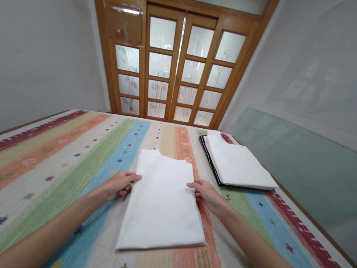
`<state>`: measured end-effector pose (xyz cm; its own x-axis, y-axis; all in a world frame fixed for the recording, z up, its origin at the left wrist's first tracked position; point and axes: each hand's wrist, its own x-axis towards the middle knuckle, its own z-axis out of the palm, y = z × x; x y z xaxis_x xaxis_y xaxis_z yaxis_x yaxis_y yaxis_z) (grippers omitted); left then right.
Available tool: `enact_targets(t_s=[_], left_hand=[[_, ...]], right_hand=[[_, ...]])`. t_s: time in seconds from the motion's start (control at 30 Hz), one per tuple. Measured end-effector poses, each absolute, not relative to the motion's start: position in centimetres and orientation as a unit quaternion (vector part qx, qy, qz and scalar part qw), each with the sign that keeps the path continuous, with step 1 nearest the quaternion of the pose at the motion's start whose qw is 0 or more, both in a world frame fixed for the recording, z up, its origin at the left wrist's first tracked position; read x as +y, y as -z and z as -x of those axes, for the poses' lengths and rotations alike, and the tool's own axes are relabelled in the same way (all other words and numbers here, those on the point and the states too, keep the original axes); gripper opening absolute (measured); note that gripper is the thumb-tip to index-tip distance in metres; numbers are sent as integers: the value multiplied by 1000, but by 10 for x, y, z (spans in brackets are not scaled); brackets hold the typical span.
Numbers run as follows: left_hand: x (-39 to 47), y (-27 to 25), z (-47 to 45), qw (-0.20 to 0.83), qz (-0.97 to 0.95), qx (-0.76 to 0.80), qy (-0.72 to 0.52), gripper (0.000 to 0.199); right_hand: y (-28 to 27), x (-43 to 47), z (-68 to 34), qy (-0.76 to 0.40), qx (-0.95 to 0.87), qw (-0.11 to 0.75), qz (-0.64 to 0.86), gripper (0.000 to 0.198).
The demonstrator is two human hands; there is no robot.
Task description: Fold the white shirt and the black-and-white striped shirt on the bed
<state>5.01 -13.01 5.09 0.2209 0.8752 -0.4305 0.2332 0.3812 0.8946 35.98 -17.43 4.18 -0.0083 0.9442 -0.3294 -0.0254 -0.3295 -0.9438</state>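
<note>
A white garment [163, 204], folded into a neat rectangle with an uneven top edge, lies in front of me on the striped cloth. My left hand [126, 183] pinches its left edge near the upper half, thumb on top and fingers underneath. On the opposite edge, at about the same height, my right hand [203, 191] grips the fabric in the same way. The fingertips under the garment are hidden. To the right, apart from my hands, rests a stack with another folded white garment [240, 163] on top of a black folded one [209, 164].
The colourful striped cloth [52, 168] covers the flat surface. A pale green panel [302, 162] runs along its right side. Beyond the far edge stand wooden doors [176, 66] with frosted panes, between pale walls on both sides.
</note>
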Motion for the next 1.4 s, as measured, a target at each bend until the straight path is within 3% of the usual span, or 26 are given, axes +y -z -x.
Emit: enact_targets(t_s=[0.13,0.3,0.47,0.7,0.87,1.0,1.4], left_hand=[[-131,-50,-56,620,-486,554,-271,42],[-135,-53,-63,643,-480,512,-306,26],[-131,-44,-67,684,-407,522,-307,18],[-134,-35,-62,727,-403,467,-301,34],[-146,-43,-63,725,-410,466,-298,61],[-158,-46,-68,738,-423,428,-306,84],[-146,-83,-133,708,-435,386,-400,70]], right_hand=[[-38,-171,-360,-583,-429,410,555,25],[-39,-179,-363,-630,-426,419,496,49],[-35,-182,-366,-652,-391,432,484,49],[-31,-188,-373,-664,-353,421,508,23],[-35,-199,-369,-689,-388,405,459,57],[-41,-203,-365,-674,-402,433,443,62],[-102,-195,-426,-616,-422,472,469,47]])
